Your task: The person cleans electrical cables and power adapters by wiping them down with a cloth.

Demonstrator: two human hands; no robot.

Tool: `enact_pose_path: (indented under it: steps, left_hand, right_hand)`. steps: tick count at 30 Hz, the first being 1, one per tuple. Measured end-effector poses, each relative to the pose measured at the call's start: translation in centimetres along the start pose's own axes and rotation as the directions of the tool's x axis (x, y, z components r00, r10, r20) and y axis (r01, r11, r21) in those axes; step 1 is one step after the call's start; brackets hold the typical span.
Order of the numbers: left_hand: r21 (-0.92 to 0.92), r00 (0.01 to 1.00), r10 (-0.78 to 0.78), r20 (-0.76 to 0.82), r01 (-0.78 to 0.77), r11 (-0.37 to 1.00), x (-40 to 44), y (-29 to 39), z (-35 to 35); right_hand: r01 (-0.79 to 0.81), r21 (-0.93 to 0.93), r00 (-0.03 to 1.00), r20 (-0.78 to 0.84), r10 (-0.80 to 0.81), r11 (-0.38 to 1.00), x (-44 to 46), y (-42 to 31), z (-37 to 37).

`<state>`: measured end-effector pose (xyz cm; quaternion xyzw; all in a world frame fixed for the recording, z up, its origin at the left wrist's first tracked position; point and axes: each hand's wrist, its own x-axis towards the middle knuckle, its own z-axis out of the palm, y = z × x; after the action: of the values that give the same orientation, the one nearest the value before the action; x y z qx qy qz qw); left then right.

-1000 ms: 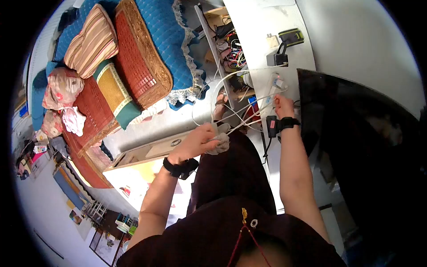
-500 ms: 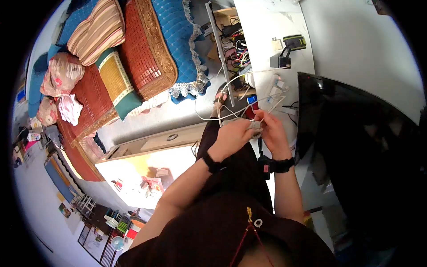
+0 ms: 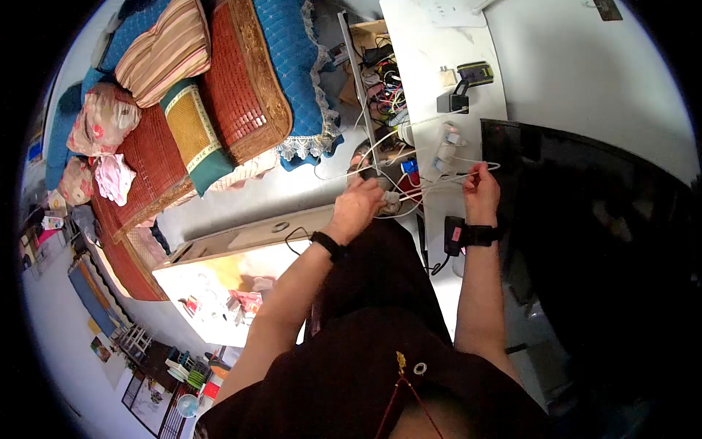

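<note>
- Our left hand (image 3: 358,209) has its fingers curled against the pale cloth (image 3: 392,203), with the white cable (image 3: 439,183) running out beside it; the wrap seems meant to grip the line all round, though how tightly it closes we cannot tell.
- Our right hand (image 3: 482,196) pinches the cable between thumb and fingertips near a bend, apparently to keep that stretch raised and apart from the slack.
- The cable loops between our hands, past the left edge of the tabletop (image 3: 430,55), likely because that side gives it room.
- The power strip (image 3: 447,150) lies near that edge, beside the screen (image 3: 585,172), probably within reach of plugs.
- Further up the tabletop sits the black adapter (image 3: 458,100); the open drawer (image 3: 353,58) beside it holds tangled wires (image 3: 387,91), perhaps for easy access.
</note>
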<state>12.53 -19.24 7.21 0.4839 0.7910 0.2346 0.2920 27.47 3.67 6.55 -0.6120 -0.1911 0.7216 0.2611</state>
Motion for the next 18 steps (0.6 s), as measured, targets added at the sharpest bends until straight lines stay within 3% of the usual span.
enact_pose_path:
  steps: [2,7,9,11,14,15,16,17,18]
  left_hand:
    - [0.101,0.998,0.018,0.061,-0.024,0.995,0.3,-1.9,0.1]
    - [0.08,1.0,0.018,-0.014,-0.017,0.997,0.6,-4.2,-0.4]
    - [0.088,0.997,0.021,-0.073,-0.014,0.996,0.8,-5.0,-0.9]
    - [0.099,0.995,0.0,-0.096,0.009,0.995,0.9,-5.2,-1.1]
    - [0.132,0.989,-0.037,-0.144,0.056,0.99,1.1,-4.1,-1.1]
    - [0.173,0.985,-0.026,-0.168,0.055,0.983,0.8,-3.6,-0.6]
    - [0.158,0.985,-0.036,-0.17,0.063,0.985,0.5,-2.6,-0.9]
    - [0.141,0.984,-0.046,-0.169,0.07,0.987,0.2,-1.6,-1.3]
    - [0.171,0.986,-0.049,-0.16,0.077,0.982,-0.1,-0.9,-1.2]
  right_hand:
    - [-0.04,0.109,0.999,-0.015,0.042,0.993,1.6,-0.2,-1.1]
    - [-0.013,0.097,1.0,-0.003,0.014,0.995,1.4,-0.9,-1.4]
    - [-0.099,0.299,0.995,0.021,0.097,0.949,1.9,-1.5,-2.7]
    - [-0.052,0.24,0.997,0.073,0.036,0.969,1.9,-1.3,-3.9]
    - [-0.134,0.204,0.989,-0.029,0.143,0.97,0.5,-2.1,-3.4]
    - [-0.156,-0.188,0.984,0.052,0.168,0.97,-0.3,-2.9,-4.3]
    - [-0.12,-0.551,0.969,0.117,0.218,0.826,-1.4,-3.7,-4.4]
    - [-0.118,-0.554,0.968,0.121,0.22,0.824,-2.2,-4.0,-4.1]
    - [0.008,-0.844,1.0,0.011,0.003,0.536,-3.4,-4.5,-3.2]
